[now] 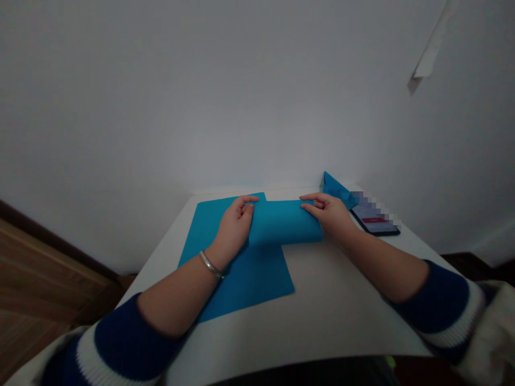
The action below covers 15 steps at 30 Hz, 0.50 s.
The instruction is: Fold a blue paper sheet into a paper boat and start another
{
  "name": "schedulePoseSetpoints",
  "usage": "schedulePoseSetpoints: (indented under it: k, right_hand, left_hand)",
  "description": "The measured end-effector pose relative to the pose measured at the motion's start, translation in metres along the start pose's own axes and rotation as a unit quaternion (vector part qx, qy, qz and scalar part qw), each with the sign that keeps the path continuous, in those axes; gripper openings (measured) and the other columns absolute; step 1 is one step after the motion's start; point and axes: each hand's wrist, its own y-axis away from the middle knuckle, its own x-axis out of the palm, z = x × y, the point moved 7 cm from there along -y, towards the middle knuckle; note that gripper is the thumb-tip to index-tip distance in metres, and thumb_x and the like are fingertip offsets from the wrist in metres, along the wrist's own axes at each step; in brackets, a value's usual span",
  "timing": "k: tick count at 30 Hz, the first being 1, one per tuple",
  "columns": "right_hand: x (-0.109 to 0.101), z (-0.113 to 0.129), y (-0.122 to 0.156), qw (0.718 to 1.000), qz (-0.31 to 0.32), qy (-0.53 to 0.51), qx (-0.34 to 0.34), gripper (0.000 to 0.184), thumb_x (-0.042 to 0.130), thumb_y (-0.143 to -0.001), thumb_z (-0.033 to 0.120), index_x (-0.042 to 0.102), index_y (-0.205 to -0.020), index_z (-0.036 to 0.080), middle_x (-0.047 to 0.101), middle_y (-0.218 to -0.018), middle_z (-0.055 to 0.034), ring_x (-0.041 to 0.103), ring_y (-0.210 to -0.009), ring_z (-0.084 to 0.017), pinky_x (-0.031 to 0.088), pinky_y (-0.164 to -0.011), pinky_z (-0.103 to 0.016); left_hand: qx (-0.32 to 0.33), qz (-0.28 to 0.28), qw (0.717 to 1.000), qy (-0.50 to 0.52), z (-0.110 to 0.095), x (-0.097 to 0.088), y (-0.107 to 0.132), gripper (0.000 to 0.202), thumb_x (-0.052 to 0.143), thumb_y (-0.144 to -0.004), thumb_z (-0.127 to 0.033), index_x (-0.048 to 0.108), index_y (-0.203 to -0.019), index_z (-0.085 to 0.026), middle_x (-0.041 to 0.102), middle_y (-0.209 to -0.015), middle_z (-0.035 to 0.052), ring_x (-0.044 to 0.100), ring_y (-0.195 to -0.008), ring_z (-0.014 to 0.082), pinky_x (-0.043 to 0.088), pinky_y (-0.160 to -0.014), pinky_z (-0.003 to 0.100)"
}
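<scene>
Near hands (329,210): phone (378,227), folded paper (336,190)

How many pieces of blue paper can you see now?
3: a flat sheet on the table, a bent sheet held by the left hand and right hand, and a folded shape beside the phone. More may be hidden underneath.

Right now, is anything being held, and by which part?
Yes, a folded-over blue sheet: the left hand and right hand hold its far edge, near opposite ends.
</scene>
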Motion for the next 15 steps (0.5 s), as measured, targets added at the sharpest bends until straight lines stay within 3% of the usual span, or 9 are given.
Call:
schedulePoseSetpoints:
  k: [5, 10, 15]
  right_hand:
    - [0.001, -0.009, -0.004, 0.996, 0.03, 0.088, -0.006, 0.026, 0.065, -0.073, 0.036, 0.073, -0.092, 0.02, 0.06, -0.061, 0.0005, 0.054, -0.057, -0.015, 0.035, -0.049, -0.025]
    - [0.008, -0.019, -0.006, 0.976, 0.09, 0.197, -0.013, 0.018, 0.066, -0.073, 0.03, 0.075, -0.086, 0.021, 0.068, -0.071, -0.0019, 0.059, -0.066, -0.017, 0.041, -0.056, -0.027]
    - [0.013, -0.01, -0.006, 0.954, 0.113, 0.273, -0.059, 0.017, 0.065, -0.075, 0.026, 0.076, -0.088, 0.023, 0.072, -0.077, -0.0025, 0.061, -0.068, -0.018, 0.044, -0.061, -0.028]
  left_hand:
    - [-0.014, 0.012, 0.999, -0.028, 0.007, 0.0, -0.006, 0.027, 0.052, -0.083, -0.024, 0.068, -0.102, -0.015, 0.061, -0.066, 0.0006, 0.049, -0.054, 0.0122, 0.034, -0.048, 0.021]
    - [-0.032, 0.059, 0.988, -0.142, 0.016, 0.003, -0.01, 0.022, 0.058, -0.077, -0.017, 0.075, -0.09, -0.018, 0.072, -0.077, 0.0041, 0.063, -0.069, 0.0195, 0.047, -0.062, 0.028]
    - [0.033, 0.092, 0.955, -0.279, 0.006, 0.01, -0.008, 0.026, 0.056, -0.078, -0.011, 0.076, -0.089, -0.022, 0.074, -0.092, 0.0055, 0.066, -0.088, 0.0238, 0.049, -0.08, 0.034]
